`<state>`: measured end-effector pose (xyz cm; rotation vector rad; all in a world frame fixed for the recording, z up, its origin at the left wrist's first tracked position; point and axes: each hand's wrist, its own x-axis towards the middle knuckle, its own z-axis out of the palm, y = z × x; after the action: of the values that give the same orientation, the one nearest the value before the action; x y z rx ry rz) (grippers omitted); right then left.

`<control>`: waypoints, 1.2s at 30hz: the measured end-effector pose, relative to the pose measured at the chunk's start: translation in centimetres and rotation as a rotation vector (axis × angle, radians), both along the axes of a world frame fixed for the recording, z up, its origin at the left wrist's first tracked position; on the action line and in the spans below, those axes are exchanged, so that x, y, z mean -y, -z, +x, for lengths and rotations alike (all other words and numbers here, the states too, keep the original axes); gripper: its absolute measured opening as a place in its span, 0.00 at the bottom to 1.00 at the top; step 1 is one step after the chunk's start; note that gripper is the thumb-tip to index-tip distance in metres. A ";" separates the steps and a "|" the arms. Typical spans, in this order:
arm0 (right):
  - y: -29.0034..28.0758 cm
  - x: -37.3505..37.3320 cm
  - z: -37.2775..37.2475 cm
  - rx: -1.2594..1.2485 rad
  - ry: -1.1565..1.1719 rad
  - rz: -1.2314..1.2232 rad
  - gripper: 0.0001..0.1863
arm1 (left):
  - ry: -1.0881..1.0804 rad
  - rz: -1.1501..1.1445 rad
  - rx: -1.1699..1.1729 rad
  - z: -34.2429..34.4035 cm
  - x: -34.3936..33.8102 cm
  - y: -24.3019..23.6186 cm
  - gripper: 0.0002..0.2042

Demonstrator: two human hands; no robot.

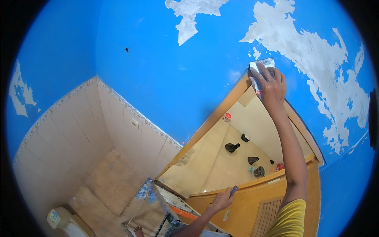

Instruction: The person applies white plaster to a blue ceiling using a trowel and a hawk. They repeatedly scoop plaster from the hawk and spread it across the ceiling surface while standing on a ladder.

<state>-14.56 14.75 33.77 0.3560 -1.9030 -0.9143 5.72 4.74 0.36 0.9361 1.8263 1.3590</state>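
Note:
My right hand is up at the top edge of the wooden door frame, its fingers over a flat silver scraper that lies against the blue wall at the frame's corner. My yellow sleeve shows below that arm. Lower down, in front of the doorway, my left hand is closed round a small tool with a dark bluish part; its exact kind is hard to make out. Large grey-white patches of peeled paint mark the wall right of the frame.
Below me are a stepladder, a bare foot and a brown floor covering. Pale tiled walls meet at the left, near a cream fixture. Through the doorway, several dark objects lie on beige floor tiles. An orange door is underneath.

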 end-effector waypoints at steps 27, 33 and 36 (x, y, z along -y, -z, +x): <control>-0.6 1.1 -2.1 -0.050 -0.019 0.021 0.21 | 0.131 0.027 -0.049 1.8 -0.6 1.7 0.19; 0.3 -0.3 -0.3 -0.079 0.014 -0.003 0.19 | 0.050 0.045 0.005 1.0 -0.9 1.1 0.20; -0.9 1.4 -2.3 -0.081 -0.003 0.026 0.20 | 0.134 0.001 0.006 1.6 -0.5 0.6 0.20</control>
<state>-16.83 13.32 34.65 0.3329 -1.8175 -0.9388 7.34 5.20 -0.24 1.0347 1.7255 1.2792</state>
